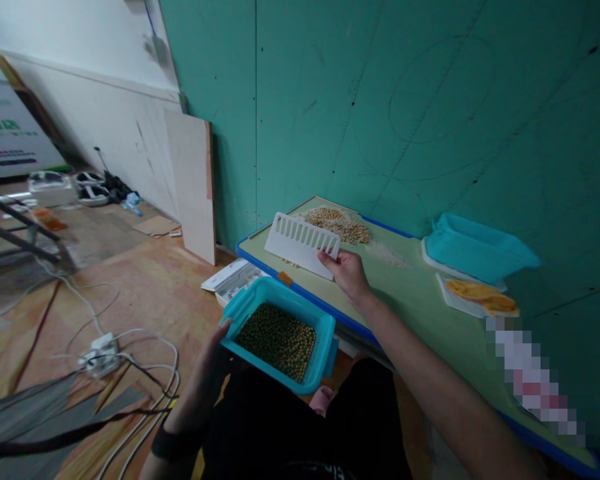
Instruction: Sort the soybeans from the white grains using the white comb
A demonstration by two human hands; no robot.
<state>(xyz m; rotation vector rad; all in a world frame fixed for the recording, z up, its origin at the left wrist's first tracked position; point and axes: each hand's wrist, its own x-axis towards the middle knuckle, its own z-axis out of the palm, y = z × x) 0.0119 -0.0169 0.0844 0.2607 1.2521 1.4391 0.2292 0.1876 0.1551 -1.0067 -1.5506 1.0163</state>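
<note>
My left hand [203, 365] is closed on the near left rim of a turquoise plastic bin [273, 288]. The bin is held over my lap, just off the table's front edge. Small round beans [277, 340] cover its bottom, dark in shadow and tan at the right. A white flat plastic plate [300, 250] with a row of slots is pinched in my right hand [349, 272], thumb on its face. The plate stands tilted on or just above the table; contact cannot be made out. Behind it lies a spread pile of tan beans [337, 225].
The pale green table [410, 303] has a blue edge and stands against a green wall. Pale grains [385, 253] are scattered beside the pile. Farther right are another turquoise bin [480, 247] and a yellow cloth [483, 297]. Cables and a power strip [100, 355] lie on the floor at left.
</note>
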